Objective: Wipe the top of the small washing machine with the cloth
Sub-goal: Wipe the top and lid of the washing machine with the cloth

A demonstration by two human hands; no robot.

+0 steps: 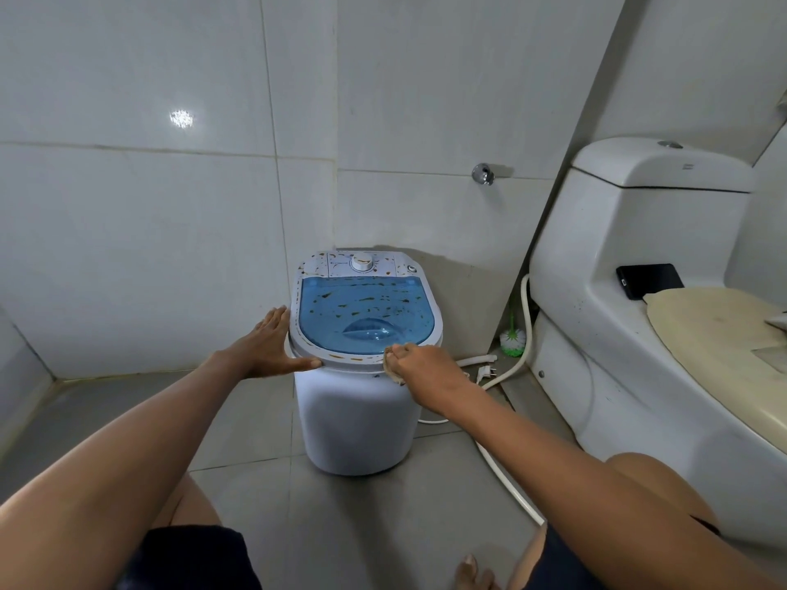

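Now the left hand (266, 344) lies flat, fingers straight, against the washing machine's (362, 368) left rim. Right hand (426, 368) clenches the cloth (392, 370) at the near right edge of the brown-spattered blue lid (362, 310).

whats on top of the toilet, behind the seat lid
A dark phone lies flat on the toilet's ledge between the tank and the cream seat lid. Its near edge touches or slips just under the lid's rim; which, the picture does not settle.
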